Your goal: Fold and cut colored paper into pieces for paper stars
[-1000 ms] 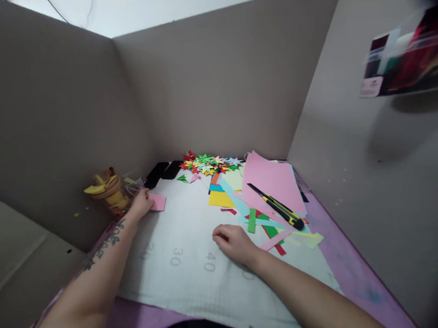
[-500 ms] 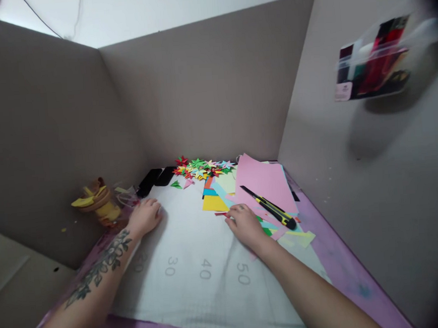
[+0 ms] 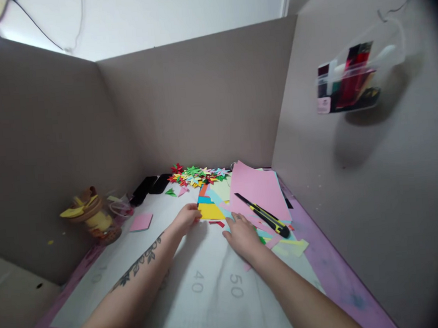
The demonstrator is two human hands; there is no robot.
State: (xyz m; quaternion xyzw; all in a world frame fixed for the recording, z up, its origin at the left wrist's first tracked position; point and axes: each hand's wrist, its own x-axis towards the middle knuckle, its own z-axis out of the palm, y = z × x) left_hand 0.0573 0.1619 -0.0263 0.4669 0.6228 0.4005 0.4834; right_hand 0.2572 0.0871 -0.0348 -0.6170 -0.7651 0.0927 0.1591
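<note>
My left hand [image 3: 187, 218] is at the left edge of a yellow sheet of paper [image 3: 210, 211], its fingers closed on that edge. My right hand [image 3: 243, 235] lies palm down just right of the sheet, fingers apart, over paper scraps [image 3: 272, 241]. Small red paper strips [image 3: 216, 224] lie between the hands. Beyond the yellow sheet are blue and orange papers, partly covered. A small pink paper square [image 3: 141, 222] rests on the white sheet to the left. A black and yellow utility knife [image 3: 264, 216], blade out, lies across a pink paper stack [image 3: 257, 189].
A pile of folded paper stars [image 3: 197, 175] sits at the back, with two black phone-like slabs [image 3: 144, 190] to its left. A yellow and brown pot-like holder [image 3: 94, 217] stands by the left panel. A clear pouch [image 3: 349, 80] hangs on the right panel.
My left hand has moved right, from the pink square's place to the yellow sheet, leaving the square in sight. My right hand has barely shifted; the red strips show more. The view has tilted slightly.
</note>
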